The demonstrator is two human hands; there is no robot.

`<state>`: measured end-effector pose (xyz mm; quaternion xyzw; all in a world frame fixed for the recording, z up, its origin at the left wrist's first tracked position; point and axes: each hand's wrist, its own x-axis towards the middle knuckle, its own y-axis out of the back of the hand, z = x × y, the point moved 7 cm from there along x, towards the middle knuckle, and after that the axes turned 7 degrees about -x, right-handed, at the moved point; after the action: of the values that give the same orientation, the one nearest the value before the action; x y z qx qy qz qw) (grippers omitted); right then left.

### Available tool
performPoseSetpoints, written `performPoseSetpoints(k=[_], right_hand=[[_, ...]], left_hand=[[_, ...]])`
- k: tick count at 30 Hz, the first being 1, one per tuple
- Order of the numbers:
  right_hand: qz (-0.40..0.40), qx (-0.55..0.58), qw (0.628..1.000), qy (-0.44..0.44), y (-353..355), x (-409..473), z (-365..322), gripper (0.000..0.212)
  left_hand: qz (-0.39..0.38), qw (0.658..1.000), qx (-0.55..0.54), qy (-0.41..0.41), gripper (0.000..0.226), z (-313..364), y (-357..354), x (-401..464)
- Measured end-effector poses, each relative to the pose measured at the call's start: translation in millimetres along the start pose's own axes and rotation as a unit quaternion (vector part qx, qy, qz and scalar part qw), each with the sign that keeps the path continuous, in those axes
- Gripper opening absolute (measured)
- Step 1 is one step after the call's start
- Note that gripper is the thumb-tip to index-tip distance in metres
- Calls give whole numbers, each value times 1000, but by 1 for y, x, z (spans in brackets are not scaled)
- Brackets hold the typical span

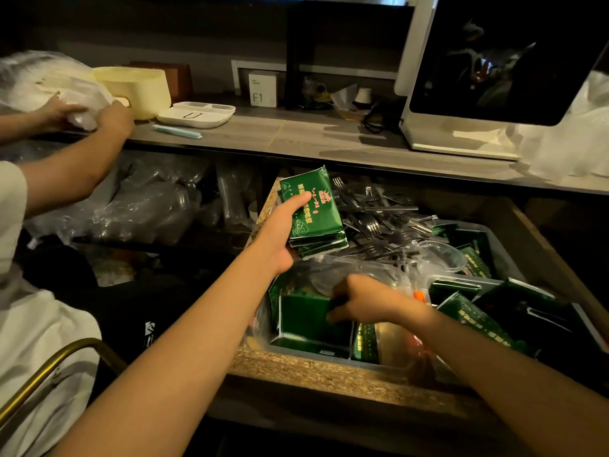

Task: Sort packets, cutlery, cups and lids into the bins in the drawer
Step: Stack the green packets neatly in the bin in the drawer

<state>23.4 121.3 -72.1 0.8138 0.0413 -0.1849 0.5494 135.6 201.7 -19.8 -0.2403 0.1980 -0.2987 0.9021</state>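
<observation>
L hand point(280, 235) holds a stack of green packets point(313, 212) above the open drawer point(329, 374), thumb across the top packet, fingers curled under: grip pinching the stack. R hand point(359, 300) is lower, down in the front grey bin point(306, 349), fingers curled on a green packet point(306, 316) standing upright there; grip closed on its edge. More green packets lie in the bin at the right point(474, 258). Behind the held stack, a pile of metal forks & cutlery point(379, 219). Clear plastic cup point(438, 255) lies btwn cutlery and packets. On the worktop point(296, 133) above: white tray point(197, 114), cream pot point(135, 89), screen point(494, 61). At far left a 2nd person's hands point(89, 117) grip a plastic bag point(43, 80).
</observation>
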Motion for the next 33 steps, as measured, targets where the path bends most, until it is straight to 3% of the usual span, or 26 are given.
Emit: performPoseSetpoints(k=[3,7,10,16,18,20,23,25,27,33], right_hand=[[56,159,985,-23,26,-10,14,17],[150,305,939,-43,55,-23,30,9],[216,409,884,-70,71,-33,41,7],[358,561,733,-140,98,-58,71,17],[345,636,678,-130,101,-63,77,8],[325,700,627,-106,102,-66,79,14],[297,781,547,-45,103,-67,74,21],[293,808,510,-22,102,-65,69,20],[310,807,502,-22,100,-59,69,23],[416,687,582,-127,86,-50,83,29]], left_hand=[[4,1000,-4,-2,11,2,1,0],[31,999,-30,-29,38,7,6,3],[25,997,-62,-40,27,10,7,3],[24,996,-74,-36,23,10,6,0],[42,997,-61,-34,32,8,7,-2],[39,998,-40,-26,41,4,4,-3],[25,999,26,-10,24,-6,-5,-6],[9,998,58,15,29,-17,-13,-11],[4,997,67,47,38,-28,-19,-15],[8,995,35,93,54,-41,-28,-20]])
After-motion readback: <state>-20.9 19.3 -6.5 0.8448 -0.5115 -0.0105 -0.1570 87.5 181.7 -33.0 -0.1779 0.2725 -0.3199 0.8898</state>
